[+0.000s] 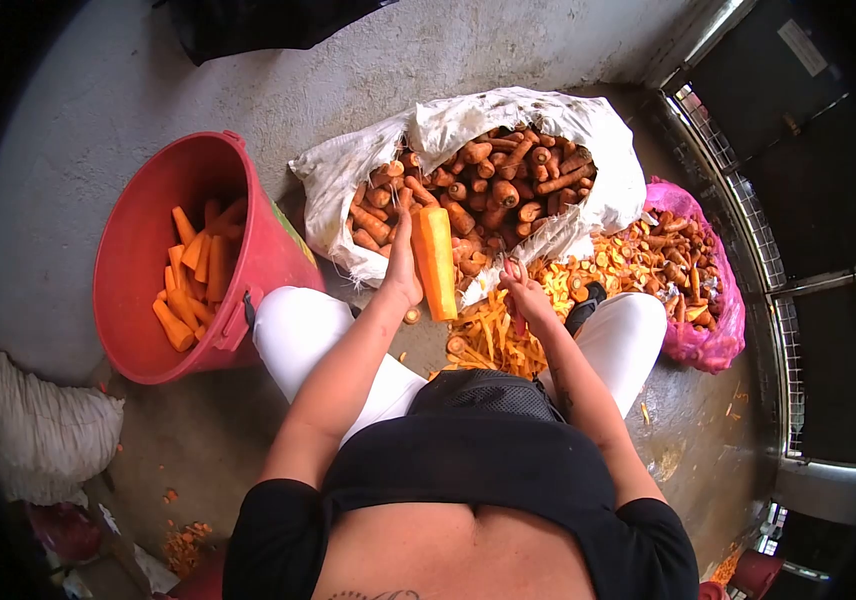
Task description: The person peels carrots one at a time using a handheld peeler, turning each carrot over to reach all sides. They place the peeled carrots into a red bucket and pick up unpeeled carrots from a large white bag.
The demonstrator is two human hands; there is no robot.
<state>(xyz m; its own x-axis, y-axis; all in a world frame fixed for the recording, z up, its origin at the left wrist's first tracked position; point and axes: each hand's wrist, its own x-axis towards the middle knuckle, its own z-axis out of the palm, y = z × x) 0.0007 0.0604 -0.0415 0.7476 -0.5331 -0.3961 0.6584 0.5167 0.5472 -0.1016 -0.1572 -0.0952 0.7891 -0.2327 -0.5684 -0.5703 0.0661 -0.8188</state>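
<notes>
A large peeled carrot (pixel 434 262), bright orange and with both ends cut, stands nearly upright in my left hand (pixel 403 262). The palm and fingers lie along its left side. To the right, my right hand (pixel 523 293) is closed with fingers curled; a bit of reddish colour shows at it, too small to name. Orange peelings (pixel 496 338) lie on the floor below and between both hands. Just beyond them a white woven sack (pixel 333 165) gapes, filled with unpeeled carrots (pixel 503 192).
A red bucket (pixel 113 290) with peeled carrots (pixel 188 275) stands at the left. On the right, a pink mesh bag (pixel 713 345) holds carrot scraps. A white sack (pixel 43 430) slumps at lower left. A wall (pixel 288 100) rises behind, and dark metal doors (pixel 818 240) stand at right.
</notes>
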